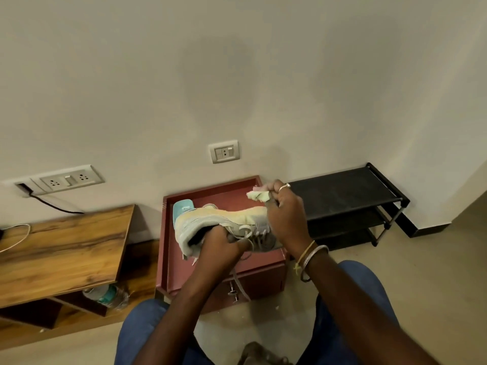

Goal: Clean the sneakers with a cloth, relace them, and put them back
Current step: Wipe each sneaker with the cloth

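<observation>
Two hands [221, 245] [286, 214], one cloth [257, 195], one sneaker [224, 217]

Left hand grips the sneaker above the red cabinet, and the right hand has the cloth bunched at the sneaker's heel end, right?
Not quite. The right hand holds the cloth at the toe end of the sneaker, not the heel; the heel is at the far left. The head view shows this. The left hand does grip the sneaker above the red cabinet.

We see a sneaker [224, 225] with a soft, matt fabric upper, a limp, crumpled cloth [257, 195], a smooth cabinet [263, 275] with a faint sheen, a table [66, 248] of grained, lightly glossy wood, and a rack [342, 196] of matt black shelves on metal tubes.
</observation>
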